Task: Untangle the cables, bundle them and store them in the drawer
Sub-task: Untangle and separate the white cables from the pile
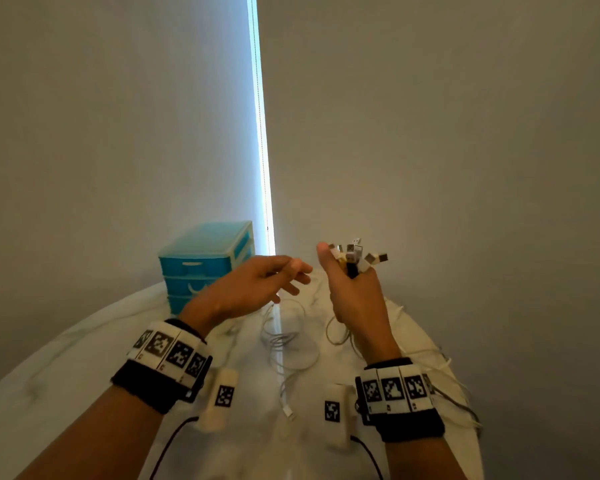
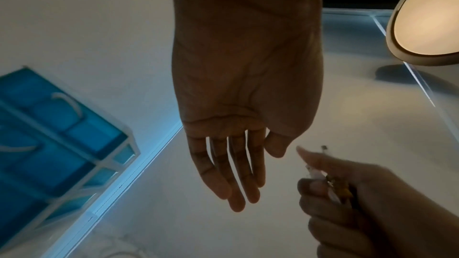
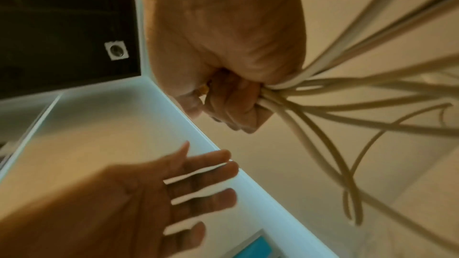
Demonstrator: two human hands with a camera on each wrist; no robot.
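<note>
The right hand (image 1: 355, 299) grips the cables (image 3: 330, 93) in a fist above the table (image 1: 66, 368), plugs (image 1: 355, 258) pointing up and away, cords trailing down right. The left hand (image 1: 253, 289) hangs just left, fingers spread, holding nothing. The drawers (image 1: 201, 265) stand far left.

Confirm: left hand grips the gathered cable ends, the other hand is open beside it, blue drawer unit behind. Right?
Not quite. The right hand grips the gathered cable ends; the left hand is the open one, as both wrist views show. The blue drawer unit is behind.
</note>
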